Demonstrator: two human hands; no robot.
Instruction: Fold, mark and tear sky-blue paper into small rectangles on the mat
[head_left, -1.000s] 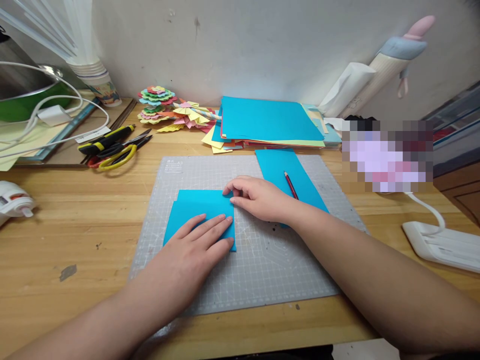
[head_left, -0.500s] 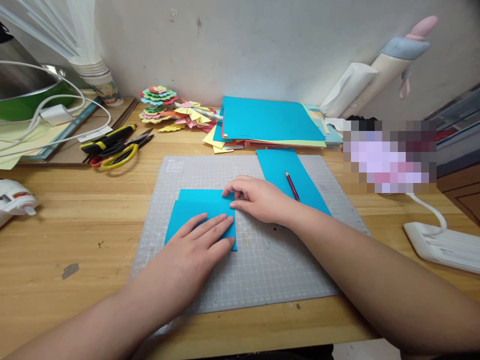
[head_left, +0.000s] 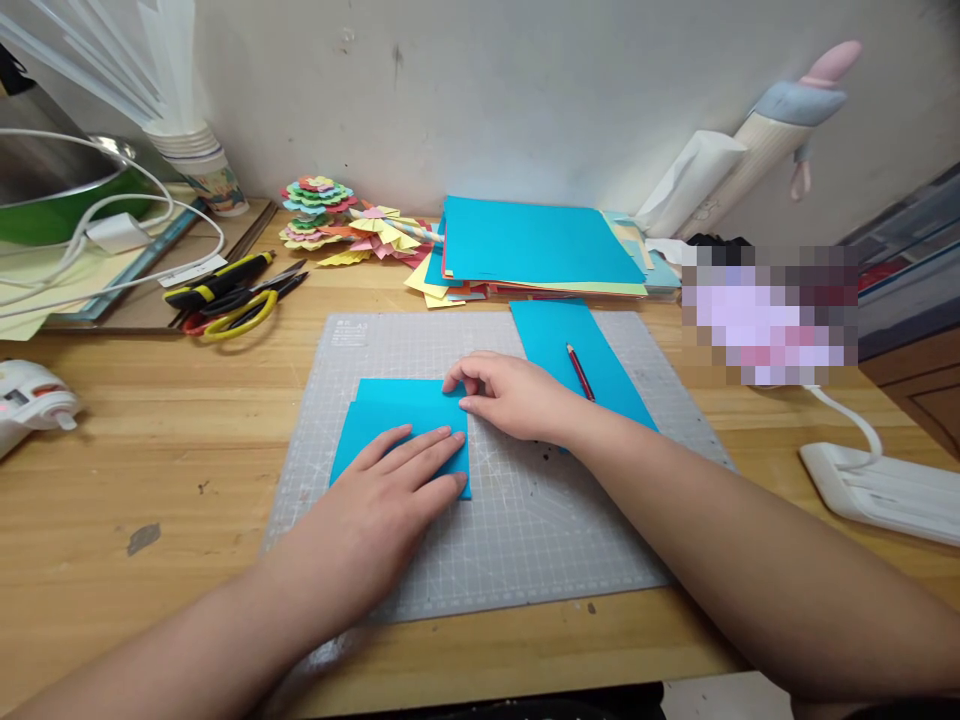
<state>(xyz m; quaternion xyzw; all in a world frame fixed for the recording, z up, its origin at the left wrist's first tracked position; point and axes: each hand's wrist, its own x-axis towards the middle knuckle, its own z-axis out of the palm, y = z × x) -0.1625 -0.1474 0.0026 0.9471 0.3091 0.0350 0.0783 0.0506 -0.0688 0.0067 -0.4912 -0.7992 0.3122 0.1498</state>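
Observation:
A folded blue sheet of paper [head_left: 390,410] lies on the grey cutting mat [head_left: 487,540]. My left hand [head_left: 390,490] lies flat on its near right part, fingers stretched out and pressing it down. My right hand [head_left: 514,395] rests at the sheet's upper right corner, fingers curled and pinched on that edge. Behind my right wrist lies a second blue sheet [head_left: 559,345] with a red pencil [head_left: 580,371] on it.
A stack of coloured paper [head_left: 536,245] and folded paper flowers [head_left: 322,210] sit at the back. Scissors and cutters [head_left: 232,295] lie left of the mat. A glue gun [head_left: 30,400] is at the far left, a white power strip [head_left: 877,485] at the right.
Both hands stay in place on the folded blue sheet; only the view has shifted slightly.

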